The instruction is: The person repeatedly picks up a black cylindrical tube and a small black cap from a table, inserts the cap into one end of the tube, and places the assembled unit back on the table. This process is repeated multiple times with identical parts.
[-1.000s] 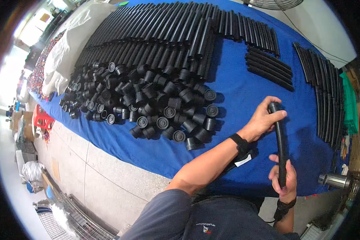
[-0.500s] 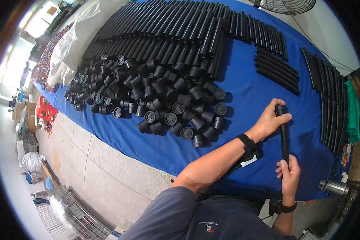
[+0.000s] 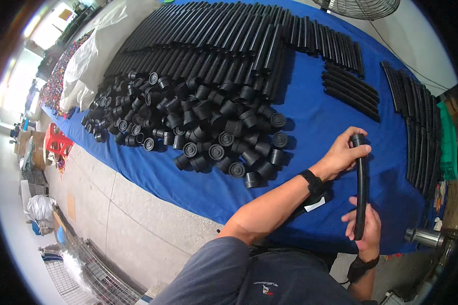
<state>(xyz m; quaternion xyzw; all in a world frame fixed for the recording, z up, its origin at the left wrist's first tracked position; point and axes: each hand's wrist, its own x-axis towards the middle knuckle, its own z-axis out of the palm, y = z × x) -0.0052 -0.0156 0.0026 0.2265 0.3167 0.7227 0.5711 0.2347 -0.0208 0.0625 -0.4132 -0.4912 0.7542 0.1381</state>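
A black tube [image 3: 362,178] with a wider black cap [image 3: 358,138] on its far end stands out over the blue cloth at the right. My left hand [image 3: 343,152] is closed around the capped end, its thumb lying across the tube just below the cap. Behind the tube's near end is my right hand [image 3: 368,229], fingers spread and palm up, with the tube lying across them rather than gripped. To the left lies a heap of loose black caps [image 3: 217,151], some showing ringed round ends.
Long rows of black tubes [image 3: 198,30] lie at the back, with a small group of tubes [image 3: 350,92] nearer and more stacked along the right edge [image 3: 417,127]. A metal cylinder [image 3: 423,237] juts in at the lower right. A fan [image 3: 366,7] stands beyond the table.
My right hand has loosened from the tube's lower part and spread its fingers, so the near end now shows. My left hand has kept its hold with little movement.
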